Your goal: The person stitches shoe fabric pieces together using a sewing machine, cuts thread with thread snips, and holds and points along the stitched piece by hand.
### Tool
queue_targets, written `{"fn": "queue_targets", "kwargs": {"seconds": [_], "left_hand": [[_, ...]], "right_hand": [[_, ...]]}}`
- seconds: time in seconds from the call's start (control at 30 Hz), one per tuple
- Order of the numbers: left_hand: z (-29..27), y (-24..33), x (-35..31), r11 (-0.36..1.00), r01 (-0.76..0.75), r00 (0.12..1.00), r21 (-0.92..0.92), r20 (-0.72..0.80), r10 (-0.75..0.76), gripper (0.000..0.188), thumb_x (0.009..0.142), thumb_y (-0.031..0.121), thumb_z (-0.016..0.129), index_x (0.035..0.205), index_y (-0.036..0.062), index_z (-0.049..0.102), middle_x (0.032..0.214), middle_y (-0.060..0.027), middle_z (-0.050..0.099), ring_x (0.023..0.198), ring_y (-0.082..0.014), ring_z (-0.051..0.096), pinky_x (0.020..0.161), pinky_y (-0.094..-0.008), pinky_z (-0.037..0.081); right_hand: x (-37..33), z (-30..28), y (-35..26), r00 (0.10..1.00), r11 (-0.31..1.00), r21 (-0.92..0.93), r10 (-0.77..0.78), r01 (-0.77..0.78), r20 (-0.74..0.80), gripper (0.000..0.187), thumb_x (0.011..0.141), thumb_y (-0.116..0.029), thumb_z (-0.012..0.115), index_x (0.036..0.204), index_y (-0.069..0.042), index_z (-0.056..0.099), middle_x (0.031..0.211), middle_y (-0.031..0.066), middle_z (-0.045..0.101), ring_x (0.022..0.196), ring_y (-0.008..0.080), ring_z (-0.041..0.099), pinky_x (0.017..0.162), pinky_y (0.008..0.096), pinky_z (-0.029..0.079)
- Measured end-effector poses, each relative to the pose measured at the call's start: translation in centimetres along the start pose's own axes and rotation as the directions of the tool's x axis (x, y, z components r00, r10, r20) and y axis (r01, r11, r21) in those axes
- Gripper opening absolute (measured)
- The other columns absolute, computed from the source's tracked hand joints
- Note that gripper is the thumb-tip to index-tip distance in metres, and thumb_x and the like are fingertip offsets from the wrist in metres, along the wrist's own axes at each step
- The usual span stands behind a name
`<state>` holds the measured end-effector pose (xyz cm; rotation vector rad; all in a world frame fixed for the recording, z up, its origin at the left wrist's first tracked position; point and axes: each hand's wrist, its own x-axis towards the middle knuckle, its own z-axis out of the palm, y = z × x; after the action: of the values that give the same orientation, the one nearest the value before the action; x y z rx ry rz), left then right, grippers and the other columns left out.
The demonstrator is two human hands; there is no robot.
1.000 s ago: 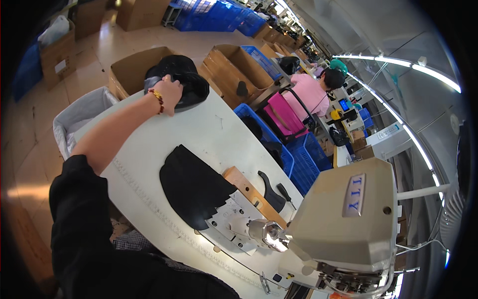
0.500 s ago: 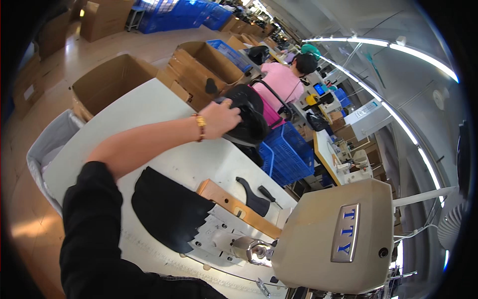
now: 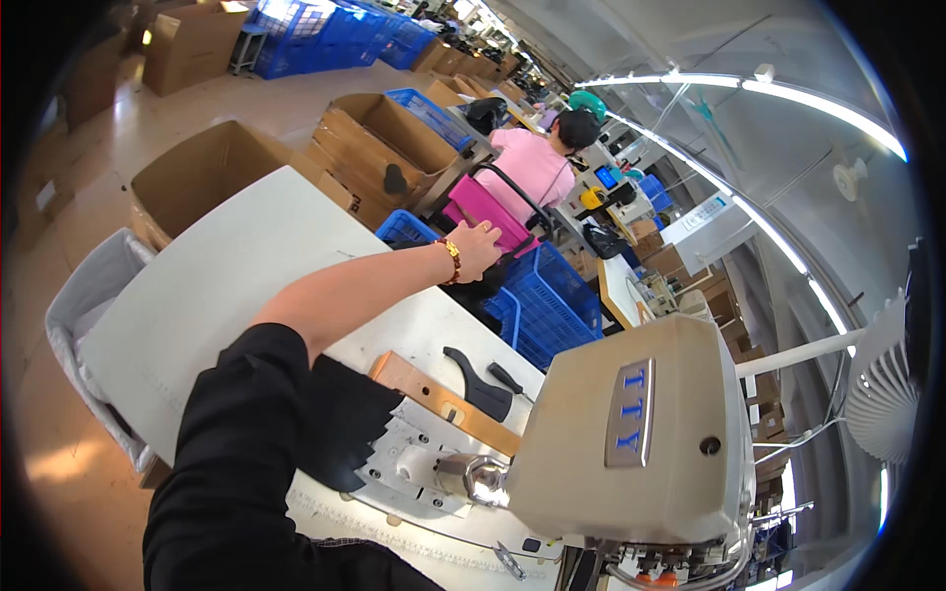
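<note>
My left hand (image 3: 477, 250), with a beaded bracelet at the wrist, reaches out past the far table edge. Its fingers look loosely apart, though their undersides are hidden. Beneath it lies dark black material (image 3: 481, 294), partly covered by the hand and forearm, beside a blue plastic crate (image 3: 557, 310). A stack of black cut pieces with jagged edges (image 3: 345, 424) rests on the table near the sewing machine (image 3: 626, 424), partly behind my sleeve. My right hand is out of sight.
On the white table (image 3: 236, 261) are a wooden bar (image 3: 443, 402), a black curved piece (image 3: 478, 384), a black-handled tool (image 3: 506, 375) and small snips (image 3: 510, 559). Cardboard boxes (image 3: 212, 177) and a lined bin (image 3: 94, 325) stand around. A person in pink (image 3: 532, 163) sits ahead.
My left hand has moved right and outward, beyond the table edge. The shiny black bundle it held no longer shows at the fingers. The view has shifted slightly.
</note>
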<state>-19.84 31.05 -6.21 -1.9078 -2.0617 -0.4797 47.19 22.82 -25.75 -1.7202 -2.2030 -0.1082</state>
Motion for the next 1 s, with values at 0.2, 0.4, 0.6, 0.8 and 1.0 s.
{"fn": "queue_targets", "kwargs": {"seconds": [0.2, 0.4, 0.6, 0.8, 1.0], "left_hand": [[-4.6, 1.0, -11.2, 0.995, -0.100, 0.969, -0.008, 0.224, 0.099, 0.046, 0.082, 0.037, 0.081, 0.120, 0.0143, 0.069, 0.131, -0.0119, 0.055, 0.130, -0.0310, 0.048, 0.102, -0.0527, 0.046], [-8.2, 5.7, -24.3, 0.983, -0.180, 0.910, -0.034, 0.374, 0.180, 0.055, 0.082, 0.043, 0.078, 0.125, 0.0123, 0.065, 0.134, -0.0119, 0.054, 0.130, -0.0306, 0.048, 0.108, -0.0504, 0.038], [-10.6, 11.7, -32.9, 0.958, -0.116, 0.893, -0.263, 0.395, 0.217, 0.077, 0.073, 0.029, 0.085, 0.141, 0.0097, 0.053, 0.149, -0.0215, 0.042, 0.136, -0.0434, 0.041, 0.114, -0.0504, 0.035], [-7.5, 14.6, -34.7, 0.986, -0.053, 0.937, -0.157, 0.333, 0.103, 0.068, 0.075, 0.007, 0.078, 0.140, 0.0079, 0.056, 0.148, -0.0188, 0.045, 0.135, -0.0413, 0.043, 0.112, -0.0490, 0.038], [-5.8, 13.0, -34.4, 0.991, -0.086, 0.954, -0.106, 0.278, 0.113, 0.062, 0.073, -0.002, 0.074, 0.133, 0.0044, 0.061, 0.123, -0.0162, 0.056, 0.118, -0.0376, 0.054, 0.103, -0.0477, 0.043]], "right_hand": [[-1.4, 2.0, 1.6, 0.996, 0.998, 0.016, -0.054, 0.053, 0.073, 0.033, 0.098, -0.032, 0.059, 0.111, -0.005, 0.073, 0.089, 0.0184, 0.074, 0.082, 0.0346, 0.073, 0.074, 0.0450, 0.058], [-8.2, 8.5, 10.2, 0.953, 0.998, -0.050, -0.025, 0.043, 0.301, 0.033, 0.098, -0.031, 0.059, 0.111, -0.005, 0.073, 0.089, 0.0194, 0.074, 0.083, 0.0347, 0.073, 0.074, 0.0447, 0.058], [-24.1, 15.1, 21.9, 0.889, 0.970, -0.230, 0.042, 0.072, 0.456, 0.033, 0.098, -0.030, 0.058, 0.112, -0.004, 0.073, 0.089, 0.0203, 0.074, 0.083, 0.0348, 0.073, 0.075, 0.0445, 0.058], [-31.9, 13.9, 25.8, 0.583, 0.644, 0.039, 0.664, -0.764, 0.468, 0.056, 0.083, -0.049, 0.067, 0.116, -0.003, 0.073, 0.119, 0.0270, 0.069, 0.114, 0.0411, 0.066, 0.099, 0.0486, 0.053], [-31.9, 12.7, 23.8, 0.338, 0.532, -0.139, 0.696, -0.835, 0.634, 0.095, 0.075, -0.055, 0.080, 0.152, -0.012, 0.043, 0.151, 0.0230, 0.048, 0.139, 0.0404, 0.047, 0.113, 0.0506, 0.041]]}}
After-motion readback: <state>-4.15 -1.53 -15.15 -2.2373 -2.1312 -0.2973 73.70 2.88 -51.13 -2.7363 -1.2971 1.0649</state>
